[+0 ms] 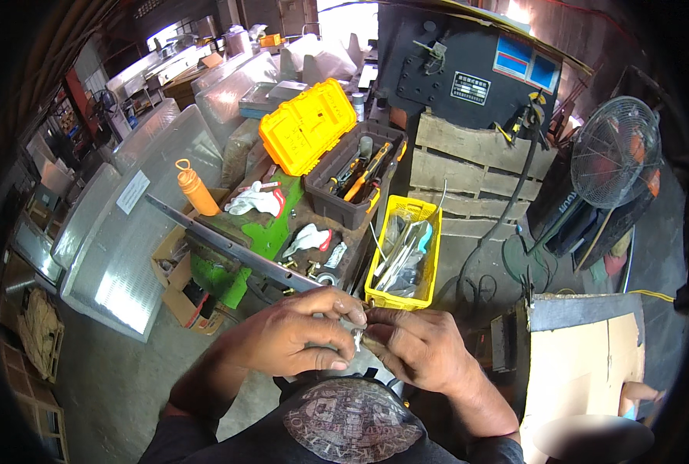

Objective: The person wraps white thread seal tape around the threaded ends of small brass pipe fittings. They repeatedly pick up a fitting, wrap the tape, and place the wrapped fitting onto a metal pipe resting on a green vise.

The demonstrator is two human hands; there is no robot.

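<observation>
My left hand (pixel 298 332) and my right hand (pixel 422 348) meet in front of my chest, fingertips pinched together. Between them is something small, with a whitish bit (pixel 358 339) showing under the fingers; its kind is mostly hidden. Just beyond, small brass-coloured fittings (pixel 312 268) and a round ring-like piece (pixel 327 280) lie on the bench. Two white work gloves with red cuffs rest there too, a nearer glove (pixel 307 240) and a farther glove (pixel 256 200). A long dark metal bar (pixel 228 241) runs along the bench's near side.
An open black toolbox (pixel 344 203) with a yellow lid (pixel 307 127) stands behind the gloves, near an orange bottle (pixel 195 189). Right of the bench is a yellow basket (pixel 401 298) of tools. A fan (pixel 615 151) stands far right; another person's hand (pixel 640 393) is over cardboard (pixel 580 348).
</observation>
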